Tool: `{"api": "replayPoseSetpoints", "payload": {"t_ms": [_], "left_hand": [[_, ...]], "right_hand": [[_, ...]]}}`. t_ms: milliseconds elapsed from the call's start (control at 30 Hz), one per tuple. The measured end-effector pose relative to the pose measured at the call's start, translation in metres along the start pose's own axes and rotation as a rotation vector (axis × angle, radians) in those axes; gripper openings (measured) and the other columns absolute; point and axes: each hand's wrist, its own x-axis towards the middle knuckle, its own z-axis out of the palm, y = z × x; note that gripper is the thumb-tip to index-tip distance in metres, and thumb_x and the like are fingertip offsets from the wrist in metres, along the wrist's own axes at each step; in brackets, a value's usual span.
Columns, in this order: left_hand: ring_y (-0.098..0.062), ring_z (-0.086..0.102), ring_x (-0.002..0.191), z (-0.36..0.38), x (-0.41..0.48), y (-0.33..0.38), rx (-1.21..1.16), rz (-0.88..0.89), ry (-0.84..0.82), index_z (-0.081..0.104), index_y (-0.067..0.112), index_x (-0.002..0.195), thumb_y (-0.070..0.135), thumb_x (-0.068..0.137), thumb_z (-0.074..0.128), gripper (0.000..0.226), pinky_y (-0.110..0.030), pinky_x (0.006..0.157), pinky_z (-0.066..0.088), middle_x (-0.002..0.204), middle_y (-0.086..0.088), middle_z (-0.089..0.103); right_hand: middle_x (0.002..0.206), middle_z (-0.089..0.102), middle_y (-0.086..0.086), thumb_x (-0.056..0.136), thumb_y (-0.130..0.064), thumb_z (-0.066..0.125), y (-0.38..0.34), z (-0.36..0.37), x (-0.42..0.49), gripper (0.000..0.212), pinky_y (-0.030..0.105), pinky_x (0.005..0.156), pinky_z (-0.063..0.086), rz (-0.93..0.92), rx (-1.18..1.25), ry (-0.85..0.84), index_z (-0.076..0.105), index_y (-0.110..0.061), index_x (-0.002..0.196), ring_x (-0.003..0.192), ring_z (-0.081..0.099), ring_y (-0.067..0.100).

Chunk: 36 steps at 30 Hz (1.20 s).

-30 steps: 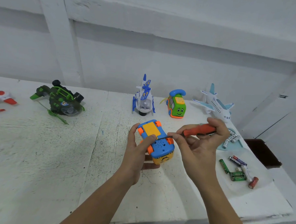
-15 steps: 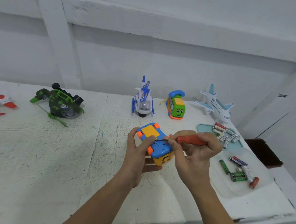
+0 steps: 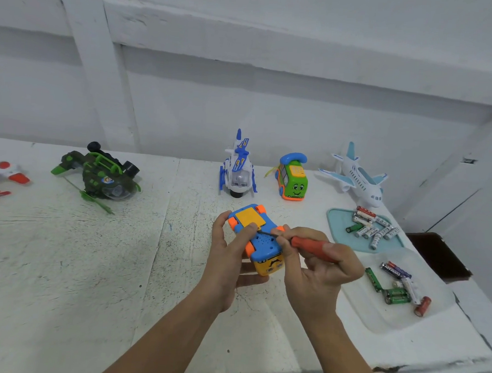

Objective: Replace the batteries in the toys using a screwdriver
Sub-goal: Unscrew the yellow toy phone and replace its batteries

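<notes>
Unscrewing batt. cover: toy car (image 3: 260,238) held belly-up just above table (image 3: 92,264).
L hand (image 3: 229,259) grips car, thumb on orange cover (image 3: 250,218); R hand (image 3: 320,273) clenched round red screwdriver (image 3: 313,248), tip at cover edge. Next, prob.: turn w/ steady pressure, keep tip seated. Batteries (image 3: 373,227) on teal tray (image 3: 334,219) near R hand; path looks unblocked.

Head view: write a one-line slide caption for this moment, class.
Upturned blue toy car held in the left hand while the right hand sets a red-handled screwdriver to its yellow cover.
</notes>
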Motion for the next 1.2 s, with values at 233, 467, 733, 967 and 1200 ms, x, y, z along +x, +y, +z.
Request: {"api": "replayPoseSetpoints", "payload": {"t_ms": [233, 467, 733, 967, 1200], "left_hand": [[-0.033, 0.075, 0.077, 0.000, -0.002, -0.003, -0.013, -0.012, -0.011, 0.036, 0.046, 0.137, 0.046, 0.090, 0.062, 0.053, -0.041, 0.060, 0.059, 0.105, -0.008, 0.073], [-0.029, 0.075, 0.076, -0.003, -0.003, -0.004, 0.076, 0.043, -0.005, 0.037, 0.051, 0.132, 0.057, 0.079, 0.060, 0.059, -0.043, 0.062, 0.061, 0.102, -0.002, 0.073], [-0.021, 0.074, 0.088, -0.013, -0.004, -0.013, 0.262, 0.215, -0.004, 0.036, 0.062, 0.124, 0.060, 0.068, 0.067, 0.064, -0.047, 0.060, 0.061, 0.110, 0.001, 0.071], [-0.008, 0.073, 0.084, -0.021, 0.003, -0.022, 0.461, 0.317, -0.018, 0.028, 0.058, 0.134, 0.064, 0.068, 0.070, 0.078, -0.045, 0.066, 0.062, 0.094, 0.019, 0.071], [0.000, 0.071, 0.080, -0.028, 0.005, -0.022, 0.484, 0.345, -0.011, 0.028, 0.057, 0.132, 0.055, 0.077, 0.065, 0.066, -0.025, 0.064, 0.060, 0.102, 0.019, 0.069]], "right_hand": [[0.087, 0.060, 0.021, 0.076, 0.020, 0.064, -0.011, 0.003, 0.008, 0.074, 0.038, 0.070, 0.060, 0.139, 0.073, 0.066, 0.030, -0.036, 0.108, 0.077, 0.068, 0.030], [0.083, 0.061, 0.013, 0.078, 0.028, 0.059, -0.018, -0.004, 0.019, 0.073, 0.036, 0.071, 0.061, 0.568, 0.201, 0.172, 0.030, -0.029, 0.112, 0.079, 0.067, 0.021], [0.078, 0.071, 0.018, 0.085, 0.002, 0.069, 0.000, -0.024, 0.060, 0.061, 0.034, 0.064, 0.060, 1.189, 0.183, -0.290, 0.036, -0.024, 0.128, 0.053, 0.067, 0.027], [0.081, 0.059, 0.013, 0.080, -0.003, 0.077, 0.013, -0.011, 0.061, 0.063, 0.031, 0.061, 0.056, 1.223, -0.033, -0.588, 0.041, -0.029, 0.125, 0.052, 0.061, 0.017], [0.065, 0.050, 0.008, 0.078, 0.009, 0.073, 0.020, -0.020, 0.065, 0.062, 0.033, 0.053, 0.049, 1.304, 0.016, -0.551, 0.046, -0.024, 0.122, 0.047, 0.049, 0.021]]}}
